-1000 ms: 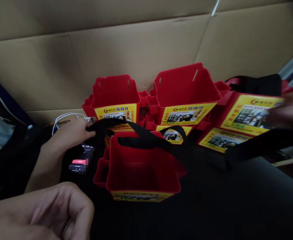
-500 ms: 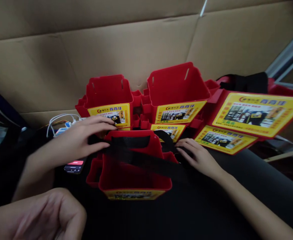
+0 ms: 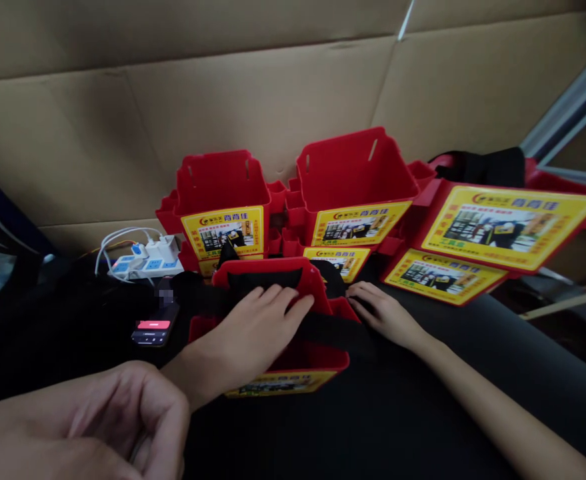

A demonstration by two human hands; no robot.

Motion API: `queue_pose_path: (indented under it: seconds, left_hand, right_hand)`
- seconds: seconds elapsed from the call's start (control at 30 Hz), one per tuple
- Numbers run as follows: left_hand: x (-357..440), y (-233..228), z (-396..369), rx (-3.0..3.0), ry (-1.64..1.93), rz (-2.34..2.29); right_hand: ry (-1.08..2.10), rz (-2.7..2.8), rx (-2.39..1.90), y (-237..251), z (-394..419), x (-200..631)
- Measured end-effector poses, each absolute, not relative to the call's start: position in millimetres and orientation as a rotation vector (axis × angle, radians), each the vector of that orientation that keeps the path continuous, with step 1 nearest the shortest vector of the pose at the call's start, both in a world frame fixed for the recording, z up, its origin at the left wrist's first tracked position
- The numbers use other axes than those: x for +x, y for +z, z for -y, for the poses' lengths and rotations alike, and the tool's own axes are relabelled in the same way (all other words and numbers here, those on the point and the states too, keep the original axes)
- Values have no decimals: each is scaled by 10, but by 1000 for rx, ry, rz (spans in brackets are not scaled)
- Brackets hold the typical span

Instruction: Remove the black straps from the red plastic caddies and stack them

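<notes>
In the middle of the head view, a red plastic box (image 3: 323, 360) with a yellow label stands before me, side pockets attached. A black strap (image 3: 335, 333) crosses its opening, and black webbing shows at the slot in its back wall. My left hand (image 3: 247, 333) is laid palm down over the box, its fingers apart against the back wall and webbing. At the box's right pocket, my right hand (image 3: 380, 310) has its fingers bent together on black strap; the fingertips are partly hidden. Another person's curled hand (image 3: 143, 413) is close by at bottom left.
Behind stand more labelled red boxes, a left one (image 3: 217, 183), a middle one (image 3: 353, 167) and tilted ones (image 3: 513, 227) at right. A lit phone (image 3: 155, 320) and a power strip (image 3: 150, 263) with cables lie at left. A cardboard wall (image 3: 253, 100) closes off the back.
My left hand has moved right, from beside the box's back left corner onto its back wall, uncovering the phone and power strip. My right hand has barely moved. The other person's hand has shifted right.
</notes>
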State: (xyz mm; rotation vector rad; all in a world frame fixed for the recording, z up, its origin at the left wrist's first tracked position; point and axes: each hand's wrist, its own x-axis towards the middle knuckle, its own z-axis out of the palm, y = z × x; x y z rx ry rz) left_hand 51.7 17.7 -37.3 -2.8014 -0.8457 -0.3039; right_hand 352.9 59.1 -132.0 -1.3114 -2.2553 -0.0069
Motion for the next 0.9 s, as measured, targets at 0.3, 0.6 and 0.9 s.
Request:
queue_pose_path:
  seconds: [0.3, 0.6, 0.9]
  left_hand:
    - [-217, 118, -378, -2540, -1166, 1515]
    - [-735, 104, -606, -2373, -609, 1577]
    - [-372, -24, -627, -2549, -337, 1584]
  right_hand:
    - [-60, 2113, -1313, -1217, -538, 3578]
    - [-208, 2313, -805, -380, -182, 2486]
    - [-282, 2596, -1041, -94, -163, 1667]
